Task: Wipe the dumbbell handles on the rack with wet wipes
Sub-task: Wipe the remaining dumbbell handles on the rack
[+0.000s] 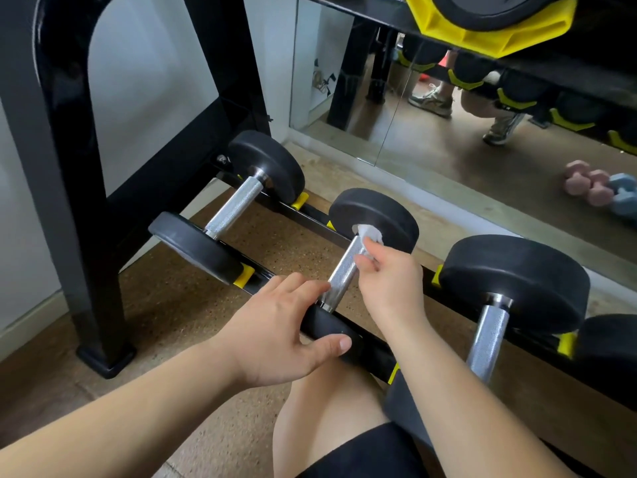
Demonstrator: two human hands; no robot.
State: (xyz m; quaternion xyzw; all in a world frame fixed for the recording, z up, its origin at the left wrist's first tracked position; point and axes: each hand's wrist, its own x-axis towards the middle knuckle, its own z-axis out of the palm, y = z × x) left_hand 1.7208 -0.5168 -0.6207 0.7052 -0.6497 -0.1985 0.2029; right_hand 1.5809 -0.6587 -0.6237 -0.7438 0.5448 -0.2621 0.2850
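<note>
Three black dumbbells with knurled chrome handles lie across the bottom rails of a black rack [312, 211]. My left hand [282, 326] grips the near head of the middle dumbbell [374, 215], thumb under it and fingers over the top. My right hand [387, 274] pinches a crumpled white wet wipe [371, 233] against the far end of that dumbbell's handle [344, 270], close to the far head. The left dumbbell's handle [234, 205] and the right dumbbell's handle [489, 336] are bare.
The rack's thick black leg [72, 208] stands at the left. An upper shelf with a yellow cradle [482, 32] hangs overhead. A mirror [431, 132] runs along the wall behind. Pink and blue small dumbbells [601, 189] lie at the right. My knee [331, 419] is below the rack.
</note>
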